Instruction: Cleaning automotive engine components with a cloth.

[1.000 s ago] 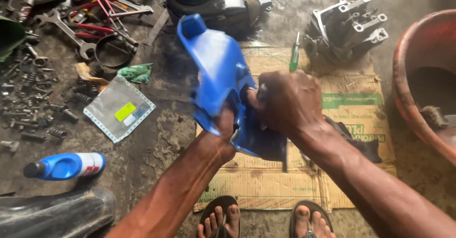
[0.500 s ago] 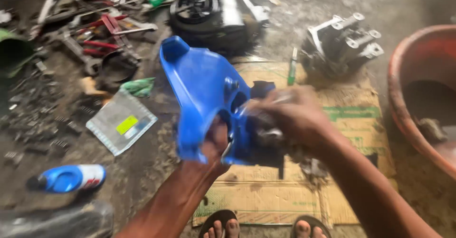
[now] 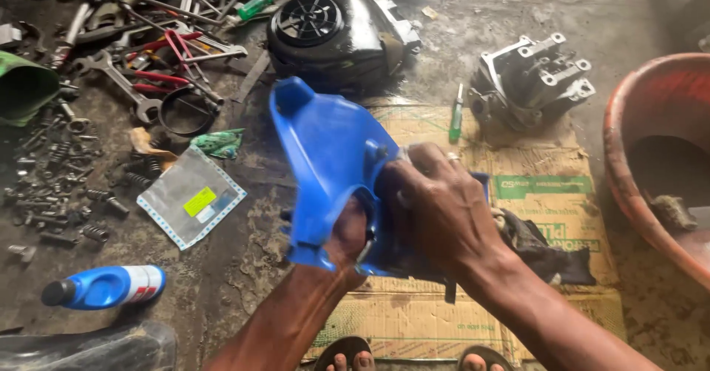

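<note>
I hold a blue plastic cover (image 3: 325,156) up over a flattened cardboard sheet (image 3: 547,193) on the ground. My left hand (image 3: 347,238) grips the cover's lower edge from below. My right hand (image 3: 436,208) is pressed against the cover's right side, fingers curled around something pale and shiny that I cannot make out. A dark rag (image 3: 543,249) lies just under my right wrist. The cover's right part is hidden behind my right hand.
A black fan housing (image 3: 333,34) and a grey metal engine part (image 3: 529,75) lie beyond the cardboard, a green screwdriver (image 3: 456,119) between them. Wrenches, pliers (image 3: 159,68) and several springs and bolts litter the left. A blue bottle (image 3: 103,286), clear packet (image 3: 192,197) and red basin (image 3: 651,156) sit nearby.
The blue cover has dropped lower and tilted slightly in my hands. My right hand shifted quickly along the cover's right side and now rests against it.
</note>
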